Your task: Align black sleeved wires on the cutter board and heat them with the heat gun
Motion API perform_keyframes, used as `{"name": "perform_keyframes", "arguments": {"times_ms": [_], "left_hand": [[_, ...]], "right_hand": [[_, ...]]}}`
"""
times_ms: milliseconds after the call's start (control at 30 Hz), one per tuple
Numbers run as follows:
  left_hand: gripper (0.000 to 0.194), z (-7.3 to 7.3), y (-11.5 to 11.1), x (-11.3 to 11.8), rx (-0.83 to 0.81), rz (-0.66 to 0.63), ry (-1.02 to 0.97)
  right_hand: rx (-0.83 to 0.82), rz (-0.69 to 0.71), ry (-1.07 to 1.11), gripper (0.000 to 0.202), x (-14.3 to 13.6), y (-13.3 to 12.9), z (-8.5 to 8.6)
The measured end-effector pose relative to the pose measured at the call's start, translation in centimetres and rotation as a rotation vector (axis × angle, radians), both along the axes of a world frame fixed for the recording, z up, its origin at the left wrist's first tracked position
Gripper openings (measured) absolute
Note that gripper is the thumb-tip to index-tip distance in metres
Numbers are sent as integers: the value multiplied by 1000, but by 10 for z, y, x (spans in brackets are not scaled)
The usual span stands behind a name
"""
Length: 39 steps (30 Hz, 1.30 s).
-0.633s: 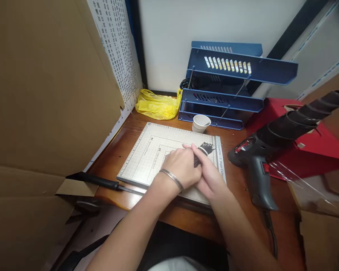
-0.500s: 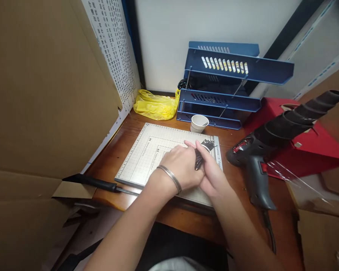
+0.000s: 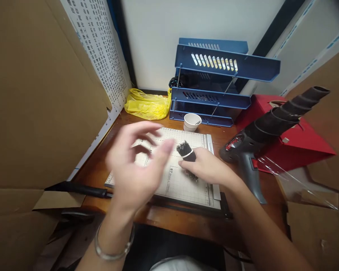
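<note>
My right hand (image 3: 205, 163) grips a bundle of thin black pieces (image 3: 188, 155) with a white band around it. Their exact kind is too small to make out. The bundle is above the right part of a white paper trimmer board (image 3: 173, 184) printed with a grid and sizes. My left hand (image 3: 138, 162), blurred by motion and wearing a silver bangle, is raised over the board's left part. Its fingers are curved and apart, with nothing in them. Behind the board stands a white paper cup (image 3: 192, 122) with a few thin black pieces inside.
On the right, a black and grey pistol-grip blower (image 3: 250, 162) leans near a red box (image 3: 302, 146). A blue tiered file tray (image 3: 209, 98) and a yellow plastic bag (image 3: 148, 105) are at the back. The trimmer's black handle (image 3: 81, 189) and cardboard (image 3: 39, 94) flank the left.
My left hand has come away from the bundle, moving left and opening. My right hand keeps the bundle, now shifted left and tilted. The view has turned slightly right.
</note>
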State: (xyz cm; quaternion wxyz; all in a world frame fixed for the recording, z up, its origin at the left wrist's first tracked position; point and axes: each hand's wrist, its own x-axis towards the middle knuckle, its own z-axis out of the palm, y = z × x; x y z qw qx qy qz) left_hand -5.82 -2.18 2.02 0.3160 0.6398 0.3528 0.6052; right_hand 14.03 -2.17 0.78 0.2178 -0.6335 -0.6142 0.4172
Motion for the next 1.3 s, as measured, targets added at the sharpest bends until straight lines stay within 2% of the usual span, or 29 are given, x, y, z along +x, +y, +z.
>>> {"name": "perform_keyframes", "arguments": {"times_ms": [67,100,167,233,300,533,700,767,933,1167,1300], "left_hand": [[58,-6,26,23,39,-177,315],[63,-9,36,31,21,-279,426],[51,-16,47,37,-55,-433,531],[33,-22,51,37,-173,-540,494],[25,-27,53,34,-275,-599,419],[23,-33,58,29,-556,-655,307],[19,-33,63,22,-711,-662,208],[20,-35,64,23,-736,-681,173],[37,-42,62,30,-769,-761,116],[30,-48,53,23,-845,-762,21],[37,-50,45,21,-809,-730,-9]], "right_hand": [[34,68,-99,17,-1,0,6],[45,100,-141,15,-1,0,9],[47,145,-222,14,-1,0,13],[28,157,-303,16,-1,2,15],[1,155,-384,21,0,4,16],[-48,174,-607,23,-4,12,12],[-96,210,-716,21,-4,14,16],[-116,223,-735,24,-3,15,18],[-140,235,-737,35,0,17,17],[-164,303,-756,36,-3,17,21],[-125,346,-773,33,-6,19,21]]}}
